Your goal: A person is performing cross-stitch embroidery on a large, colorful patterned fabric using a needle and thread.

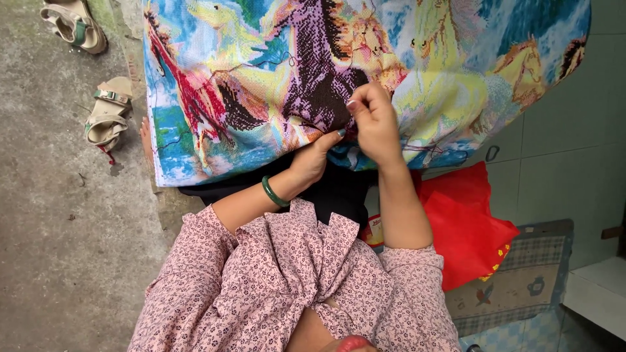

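Two hands work on a big, bright stitched cloth.

The right hand sits on top of the cloth, its fingers pressed together in a pinch; what they pinch is too small to see. The left hand, with a green bangle on its wrist, holds the cloth's lower edge from below, fingers curled. The cloth hangs over the person's lap. It looks soft, light and floppy, so an edge seems best to hold. Sandals lie on the floor; a red bag sits near.
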